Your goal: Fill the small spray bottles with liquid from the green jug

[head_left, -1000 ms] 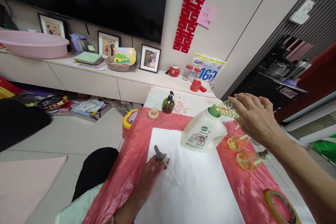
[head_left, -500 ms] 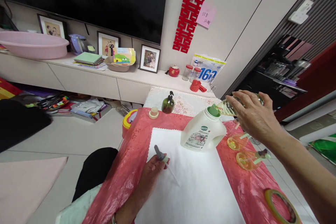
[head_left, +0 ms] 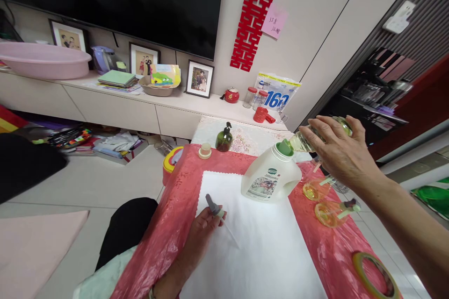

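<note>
My left hand (head_left: 206, 224) is closed round a grey pump head (head_left: 213, 206) whose thin clear tube points down over the white cloth (head_left: 266, 247). With my right hand (head_left: 338, 142) I grip a clear bottle (head_left: 300, 142), tipped nearly level, its neck at the green spout of a large cream detergent jug (head_left: 266, 180). Much of the bottle is hidden behind my fingers. The jug stands upright on the cloth's far part. Beyond it are a dark green pump bottle (head_left: 224, 138) and a pale cap (head_left: 205, 150).
Two clear bottles of yellow liquid, one nearer (head_left: 329, 214) and one farther (head_left: 313, 190), stand right of the jug. A tape roll (head_left: 375, 274) lies on the red table cover (head_left: 168, 229). Behind the table runs a low cabinet (head_left: 122, 110) with jars and picture frames.
The bottle in my right hand has tipped slightly further, with the liquid inside shifted. My left hand and the jug hold nearly the same place.
</note>
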Available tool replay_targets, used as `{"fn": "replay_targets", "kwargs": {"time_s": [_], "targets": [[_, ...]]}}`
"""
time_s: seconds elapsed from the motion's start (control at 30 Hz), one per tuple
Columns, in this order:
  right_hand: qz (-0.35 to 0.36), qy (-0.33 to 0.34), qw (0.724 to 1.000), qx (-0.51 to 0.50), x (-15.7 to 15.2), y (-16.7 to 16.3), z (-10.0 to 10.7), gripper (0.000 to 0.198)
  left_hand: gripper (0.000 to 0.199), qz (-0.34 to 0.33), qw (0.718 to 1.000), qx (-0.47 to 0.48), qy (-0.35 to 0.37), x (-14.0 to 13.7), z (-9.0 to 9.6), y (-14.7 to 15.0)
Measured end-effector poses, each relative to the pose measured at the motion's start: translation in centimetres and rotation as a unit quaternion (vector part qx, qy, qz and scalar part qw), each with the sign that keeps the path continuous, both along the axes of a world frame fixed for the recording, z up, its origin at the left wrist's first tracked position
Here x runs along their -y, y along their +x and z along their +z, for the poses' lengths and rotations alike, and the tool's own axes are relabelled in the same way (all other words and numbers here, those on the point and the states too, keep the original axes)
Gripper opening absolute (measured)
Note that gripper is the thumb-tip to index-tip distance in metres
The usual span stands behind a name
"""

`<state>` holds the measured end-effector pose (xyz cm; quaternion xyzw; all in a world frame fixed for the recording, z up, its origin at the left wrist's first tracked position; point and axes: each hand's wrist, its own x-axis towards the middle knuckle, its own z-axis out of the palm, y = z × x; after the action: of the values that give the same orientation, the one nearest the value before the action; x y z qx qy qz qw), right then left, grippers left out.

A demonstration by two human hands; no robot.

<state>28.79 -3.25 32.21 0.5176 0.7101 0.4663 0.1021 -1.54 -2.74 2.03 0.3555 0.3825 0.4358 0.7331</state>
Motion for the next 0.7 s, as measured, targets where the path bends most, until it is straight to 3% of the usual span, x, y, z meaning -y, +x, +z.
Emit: {"fn": "replay_targets", "kwargs": {"time_s": [0.5,0.7], "targets": [[-0.009,0.032,0.999,0.028,0.36,-0.66,-0.04,0.040,0.058,0.003,1.000,0.007,-0.004,-0.03,0.06,0.04],[-0.040,0.052,0.997,-0.043,0.92,0.31,-0.86,0.051,0.057,0.006,1.000,0.012,-0.002,-0.05,-0.21,-0.01]]}}
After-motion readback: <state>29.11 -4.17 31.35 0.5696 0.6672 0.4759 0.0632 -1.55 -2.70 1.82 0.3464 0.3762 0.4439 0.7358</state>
